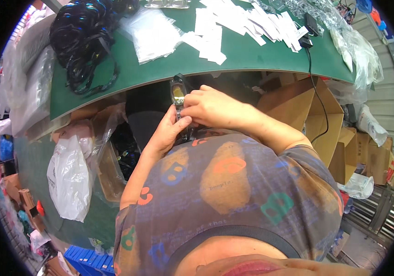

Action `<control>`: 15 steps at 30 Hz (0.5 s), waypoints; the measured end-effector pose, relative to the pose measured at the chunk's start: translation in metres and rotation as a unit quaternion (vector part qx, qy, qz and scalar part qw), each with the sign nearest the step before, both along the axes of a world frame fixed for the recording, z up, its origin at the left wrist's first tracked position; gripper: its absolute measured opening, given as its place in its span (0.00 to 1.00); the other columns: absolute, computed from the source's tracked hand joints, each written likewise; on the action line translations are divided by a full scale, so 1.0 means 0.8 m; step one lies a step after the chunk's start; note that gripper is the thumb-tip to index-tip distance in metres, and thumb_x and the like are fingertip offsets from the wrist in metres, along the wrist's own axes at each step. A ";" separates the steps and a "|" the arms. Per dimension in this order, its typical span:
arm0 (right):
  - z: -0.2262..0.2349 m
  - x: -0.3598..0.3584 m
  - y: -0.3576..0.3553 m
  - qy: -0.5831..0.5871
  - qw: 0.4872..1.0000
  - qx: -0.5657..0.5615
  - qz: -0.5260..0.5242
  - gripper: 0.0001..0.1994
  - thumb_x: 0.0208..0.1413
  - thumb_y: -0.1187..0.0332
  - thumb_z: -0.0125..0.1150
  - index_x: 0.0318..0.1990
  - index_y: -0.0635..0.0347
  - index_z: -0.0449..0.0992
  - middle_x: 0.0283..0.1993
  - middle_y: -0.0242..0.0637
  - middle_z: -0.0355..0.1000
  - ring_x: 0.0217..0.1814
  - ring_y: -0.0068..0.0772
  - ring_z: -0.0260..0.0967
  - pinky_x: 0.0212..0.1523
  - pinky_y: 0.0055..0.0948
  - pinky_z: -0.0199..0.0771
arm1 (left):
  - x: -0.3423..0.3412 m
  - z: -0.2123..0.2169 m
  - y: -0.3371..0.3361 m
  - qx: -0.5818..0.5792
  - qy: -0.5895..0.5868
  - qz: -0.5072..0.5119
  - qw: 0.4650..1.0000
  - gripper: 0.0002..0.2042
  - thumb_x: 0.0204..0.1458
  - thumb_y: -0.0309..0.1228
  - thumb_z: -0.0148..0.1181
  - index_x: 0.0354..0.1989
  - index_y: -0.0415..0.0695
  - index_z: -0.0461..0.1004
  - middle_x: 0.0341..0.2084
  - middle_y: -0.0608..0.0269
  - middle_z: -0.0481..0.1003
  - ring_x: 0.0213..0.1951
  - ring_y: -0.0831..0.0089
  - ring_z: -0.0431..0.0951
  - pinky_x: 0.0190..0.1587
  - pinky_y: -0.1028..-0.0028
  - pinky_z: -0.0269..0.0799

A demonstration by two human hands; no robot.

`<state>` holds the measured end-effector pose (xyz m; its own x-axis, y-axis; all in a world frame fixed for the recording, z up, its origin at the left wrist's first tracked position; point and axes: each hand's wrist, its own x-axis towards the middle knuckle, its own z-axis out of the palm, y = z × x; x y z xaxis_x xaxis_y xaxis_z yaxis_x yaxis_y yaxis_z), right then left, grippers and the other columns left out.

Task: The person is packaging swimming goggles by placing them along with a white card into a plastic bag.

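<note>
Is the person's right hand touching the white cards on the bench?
Apart. The head view shows a strip of bare green tabletop between the right hand and the white cards.

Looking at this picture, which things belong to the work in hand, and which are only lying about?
Likely part of the work:
- dark goggles, held by the left hand and right hand
- perhaps the similar-looking black pile, clear bags and white slips

Seemingly just lying about:
- black adapter with its cord
- white plastic bag
</note>
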<state>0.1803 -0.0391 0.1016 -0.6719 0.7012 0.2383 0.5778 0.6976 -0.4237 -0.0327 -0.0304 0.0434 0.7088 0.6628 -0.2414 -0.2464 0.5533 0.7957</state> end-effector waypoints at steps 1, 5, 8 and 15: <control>0.015 0.008 0.006 0.011 0.996 -0.089 0.010 0.10 0.56 0.67 0.64 0.45 0.53 0.79 0.39 0.35 0.73 0.45 0.40 0.72 0.44 0.36 0.67 | -0.007 -0.007 -0.004 0.001 0.008 0.002 1.000 0.22 0.61 0.31 0.62 0.61 0.42 0.63 0.43 0.62 0.75 0.43 0.72 0.78 0.51 0.70 0.74; 0.018 0.060 0.041 0.026 0.969 0.125 -0.211 0.10 0.57 0.67 0.64 0.45 0.56 0.79 0.38 0.35 0.75 0.42 0.43 0.73 0.44 0.42 0.69 | -0.011 -0.014 -0.016 -0.049 -0.003 0.018 0.999 0.25 0.63 0.28 0.58 0.66 0.43 0.58 0.41 0.62 0.74 0.40 0.72 0.77 0.37 0.70 0.78; 0.001 0.069 0.063 -0.049 0.935 0.184 -0.300 0.17 0.57 0.57 0.65 0.48 0.58 0.78 0.54 0.39 0.73 0.61 0.46 0.67 0.59 0.48 0.64 | -0.004 -0.010 -0.016 -0.092 -0.013 0.031 0.995 0.26 0.63 0.29 0.58 0.68 0.45 0.57 0.40 0.62 0.74 0.39 0.73 0.77 0.30 0.70 0.78; -0.020 0.055 0.044 -0.071 0.941 0.235 -0.234 0.12 0.55 0.61 0.68 0.46 0.47 0.79 0.62 0.31 0.70 0.73 0.41 0.59 0.71 0.55 0.51 | -0.003 -0.010 -0.017 -0.116 -0.012 0.053 0.992 0.25 0.64 0.30 0.57 0.67 0.46 0.57 0.39 0.62 0.74 0.38 0.73 0.78 0.28 0.68 0.78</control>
